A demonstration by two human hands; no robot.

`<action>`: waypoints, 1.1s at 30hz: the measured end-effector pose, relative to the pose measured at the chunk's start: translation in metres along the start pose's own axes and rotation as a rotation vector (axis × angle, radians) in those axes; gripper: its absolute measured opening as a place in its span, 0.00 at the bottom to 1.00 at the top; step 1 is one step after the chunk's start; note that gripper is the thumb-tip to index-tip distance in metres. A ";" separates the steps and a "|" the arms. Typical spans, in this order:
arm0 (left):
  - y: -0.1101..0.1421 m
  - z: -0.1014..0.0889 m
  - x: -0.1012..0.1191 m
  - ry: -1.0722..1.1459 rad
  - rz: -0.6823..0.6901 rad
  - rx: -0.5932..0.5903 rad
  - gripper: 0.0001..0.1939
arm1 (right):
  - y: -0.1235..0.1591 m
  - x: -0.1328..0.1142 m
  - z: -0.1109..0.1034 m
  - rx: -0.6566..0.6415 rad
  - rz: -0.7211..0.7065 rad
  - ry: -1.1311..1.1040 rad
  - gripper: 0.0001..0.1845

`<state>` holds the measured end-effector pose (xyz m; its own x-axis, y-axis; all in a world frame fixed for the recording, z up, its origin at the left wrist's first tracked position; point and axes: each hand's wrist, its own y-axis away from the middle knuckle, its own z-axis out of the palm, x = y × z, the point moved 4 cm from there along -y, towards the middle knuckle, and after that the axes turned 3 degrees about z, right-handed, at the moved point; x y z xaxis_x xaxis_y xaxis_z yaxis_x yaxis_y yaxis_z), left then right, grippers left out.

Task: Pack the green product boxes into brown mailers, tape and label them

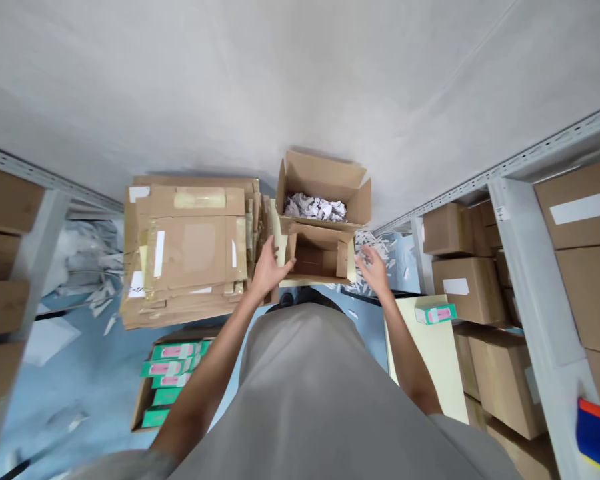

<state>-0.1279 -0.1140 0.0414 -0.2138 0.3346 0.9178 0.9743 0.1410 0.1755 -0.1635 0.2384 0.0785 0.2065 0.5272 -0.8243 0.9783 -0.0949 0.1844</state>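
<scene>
A small open cardboard box stands in front of me, and I see nothing inside it. On its left side is my left hand, fingers apart, with the thumb at the box's left flap; whether it touches cannot be made out. My right hand hovers just off the right side, fingers spread and holding nothing. Directly behind stands a larger open carton with crumpled white paper in its bottom.
Flattened cardboard is stacked at left. Below it, a carton holds several green-and-pink boxes. One similar green box lies on a cream surface at right. Shelves of closed cartons flank both sides; paper shreds lie beyond my right hand.
</scene>
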 end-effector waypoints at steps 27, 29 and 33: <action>-0.054 0.021 0.050 -0.628 0.195 -0.133 0.52 | -0.221 -0.127 0.108 -0.495 -0.252 1.015 0.24; -0.056 0.021 0.050 -0.605 0.206 -0.121 0.51 | -0.200 -0.141 0.078 -0.344 -0.292 0.845 0.21; -0.058 0.021 0.051 -0.553 0.183 -0.105 0.47 | -0.122 -0.160 0.018 -0.180 -0.286 0.511 0.21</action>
<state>-0.1971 -0.0855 0.0701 -0.0195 0.7847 0.6195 0.9946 -0.0480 0.0921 -0.3153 0.1499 0.1782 -0.1428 0.8532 -0.5017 0.9658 0.2309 0.1178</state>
